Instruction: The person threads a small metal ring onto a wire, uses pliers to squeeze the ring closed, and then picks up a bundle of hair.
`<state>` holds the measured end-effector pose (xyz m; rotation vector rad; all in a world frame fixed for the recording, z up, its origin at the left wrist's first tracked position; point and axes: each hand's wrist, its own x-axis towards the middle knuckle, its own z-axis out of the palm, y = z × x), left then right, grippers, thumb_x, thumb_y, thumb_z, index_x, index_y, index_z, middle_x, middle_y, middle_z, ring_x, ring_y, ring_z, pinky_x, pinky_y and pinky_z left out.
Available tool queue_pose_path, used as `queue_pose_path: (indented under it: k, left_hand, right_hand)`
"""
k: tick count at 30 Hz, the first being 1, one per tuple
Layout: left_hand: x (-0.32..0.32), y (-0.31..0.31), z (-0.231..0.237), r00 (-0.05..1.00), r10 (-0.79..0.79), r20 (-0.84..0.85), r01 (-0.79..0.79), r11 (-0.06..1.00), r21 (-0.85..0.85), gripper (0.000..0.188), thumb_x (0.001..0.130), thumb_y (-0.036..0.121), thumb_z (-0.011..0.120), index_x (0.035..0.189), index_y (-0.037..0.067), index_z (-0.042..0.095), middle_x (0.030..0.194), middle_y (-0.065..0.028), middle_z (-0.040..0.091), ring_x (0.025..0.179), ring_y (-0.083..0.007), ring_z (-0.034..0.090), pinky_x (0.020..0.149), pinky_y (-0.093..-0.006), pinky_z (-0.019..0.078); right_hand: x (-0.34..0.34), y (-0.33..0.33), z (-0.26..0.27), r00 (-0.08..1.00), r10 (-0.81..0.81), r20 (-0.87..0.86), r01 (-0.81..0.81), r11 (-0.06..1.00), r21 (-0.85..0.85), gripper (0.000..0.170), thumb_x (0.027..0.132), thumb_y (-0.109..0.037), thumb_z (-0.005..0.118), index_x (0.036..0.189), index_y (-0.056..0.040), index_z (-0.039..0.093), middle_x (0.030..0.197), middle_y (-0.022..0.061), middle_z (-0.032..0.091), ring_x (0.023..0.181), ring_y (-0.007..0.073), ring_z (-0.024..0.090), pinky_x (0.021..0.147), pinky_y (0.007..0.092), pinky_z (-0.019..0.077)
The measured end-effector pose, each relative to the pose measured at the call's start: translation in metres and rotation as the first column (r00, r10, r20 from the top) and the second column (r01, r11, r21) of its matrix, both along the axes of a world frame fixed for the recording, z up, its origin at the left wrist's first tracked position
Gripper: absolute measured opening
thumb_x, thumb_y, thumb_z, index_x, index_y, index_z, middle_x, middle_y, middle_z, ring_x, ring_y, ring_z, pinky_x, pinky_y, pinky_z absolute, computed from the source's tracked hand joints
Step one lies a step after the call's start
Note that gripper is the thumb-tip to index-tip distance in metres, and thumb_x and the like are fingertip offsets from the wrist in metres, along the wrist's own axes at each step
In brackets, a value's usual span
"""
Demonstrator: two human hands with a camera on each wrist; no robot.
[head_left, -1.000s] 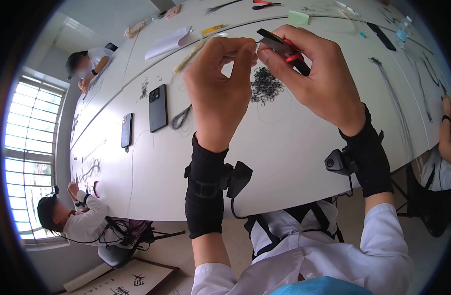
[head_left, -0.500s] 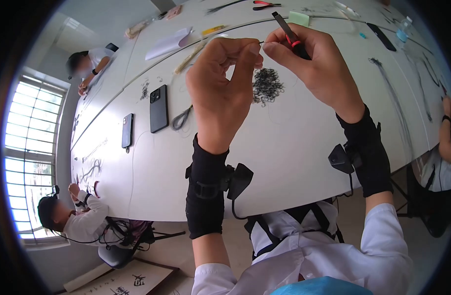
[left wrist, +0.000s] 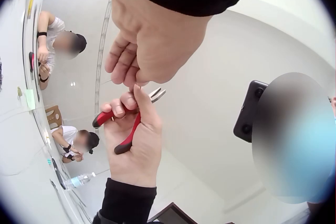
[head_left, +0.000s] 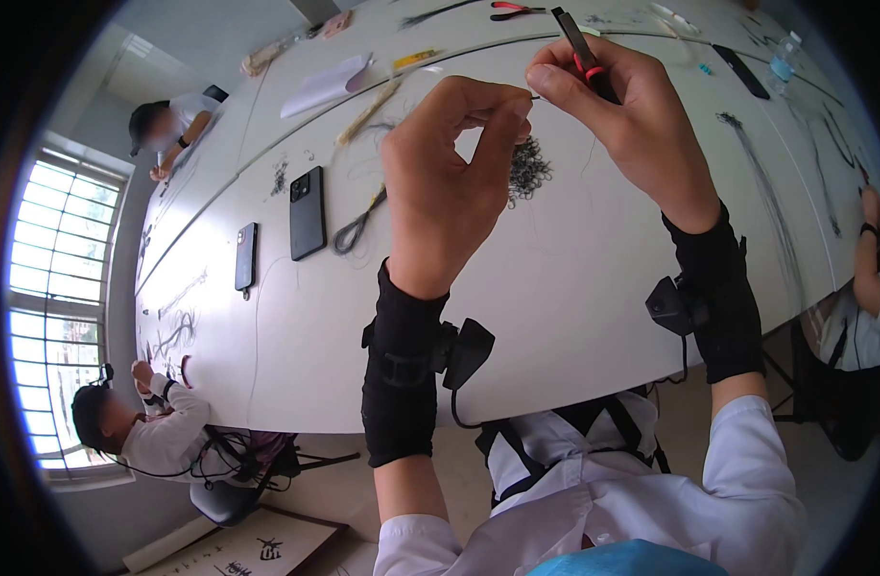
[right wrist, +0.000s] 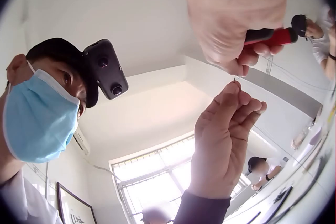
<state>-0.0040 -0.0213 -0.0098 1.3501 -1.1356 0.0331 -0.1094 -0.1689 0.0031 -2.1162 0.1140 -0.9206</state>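
In the head view my left hand (head_left: 450, 182) pinches a thin dark strand (head_left: 535, 97) between thumb and forefinger, its short tip poking out to the right. My right hand (head_left: 627, 125) grips a pair of pliers (head_left: 582, 56) with red and black handles, the nose pointing up and away. The right thumb and forefinger come together close beside the strand's tip. From the left wrist, the pliers' silver nose (left wrist: 157, 95) shows slightly parted, and both hands' fingertips almost meet. Below the hands, a pile of small curled black pieces (head_left: 529, 175) lies on the table, partly covered by the left hand.
Two phones (head_left: 308, 213) and a looped dark bundle (head_left: 352, 233) lie left on the white table (head_left: 517, 317). A second pair of pliers (head_left: 517, 11) is at the far side. Long dark strands (head_left: 761, 192) and a water bottle (head_left: 785, 60) are right. Other people sit around.
The pliers have swung from pointing left across the fingertips to pointing up. The right hand has shifted up and right, and the left hand has drifted slightly right, still pinching the strand.
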Motion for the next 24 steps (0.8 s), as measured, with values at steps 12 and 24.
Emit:
queue_pose_path:
  k: [12, 24]
  left_hand:
    - [0.01, -0.002, -0.008, 0.996, 0.084, 0.041, -0.082, 0.996, -0.03, 0.005, 0.093, 0.001, 0.067, 0.092, -0.004, 0.065, 0.083, -0.0105, 0.072, 0.077, -0.015, 0.071, 0.075, -0.0274, 0.0556]
    - [0.007, -0.002, -0.006, 0.998, 0.044, -0.047, -0.047, 0.997, -0.065, 0.005, 0.093, 0.0, 0.066, 0.092, -0.004, 0.065, 0.082, -0.0106, 0.072, 0.075, -0.0158, 0.071, 0.074, -0.0279, 0.0559]
  right_hand:
    - [-0.001, 0.02, -0.003, 0.994, 0.008, 0.105, 0.01, 0.986, -0.169, 0.022, 0.096, -0.023, 0.068, 0.096, -0.0017, 0.066, 0.07, 0.0024, 0.057, 0.063, 0.01, 0.049, 0.061, 0.0259, 0.0409]
    - [-0.001, 0.015, 0.005, 0.994, -0.016, -0.105, 0.021, 0.999, 0.046, 0.022, 0.093, -0.02, 0.069, 0.092, 0.001, 0.062, 0.069, 0.0118, 0.061, 0.062, 0.0223, 0.06, 0.062, 0.0333, 0.0493]
